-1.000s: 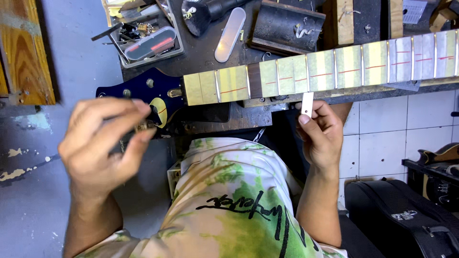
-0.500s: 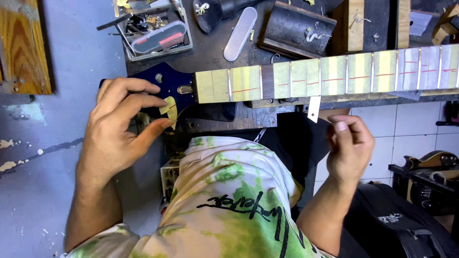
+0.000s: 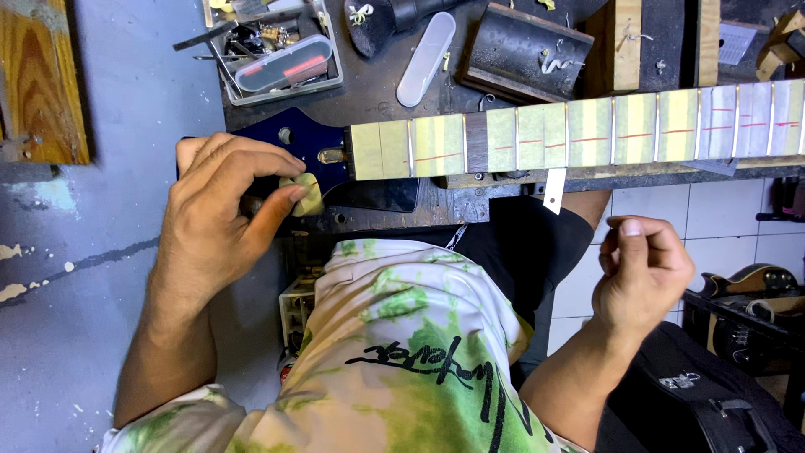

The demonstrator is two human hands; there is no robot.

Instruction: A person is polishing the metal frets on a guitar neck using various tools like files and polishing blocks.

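Note:
A guitar neck point(image 3: 587, 130) lies across the workbench, its fretboard covered in yellow-green masking tape with red marks. The blue headstock point(image 3: 293, 138) points left. My left hand point(image 3: 222, 214) rests over the headstock and pinches a small crumpled piece of pale tape point(image 3: 306, 195) between thumb and fingers. My right hand point(image 3: 646, 273) hovers below the neck, apart from it, fingers curled with thumb against forefinger and nothing visible in them. A short white tape strip point(image 3: 554, 191) hangs from the neck's near edge, above and left of that hand.
A tray of small tools point(image 3: 277, 59), a white oblong case point(image 3: 426, 48) and a dark block point(image 3: 524, 50) sit behind the neck. A wooden board point(image 3: 42, 84) lies at far left. A black case point(image 3: 713, 403) and another guitar point(image 3: 755, 285) are at lower right.
My right hand has let go of the hanging white strip and dropped down and to the right. My left hand has stayed at the headstock, still pinching the tape piece.

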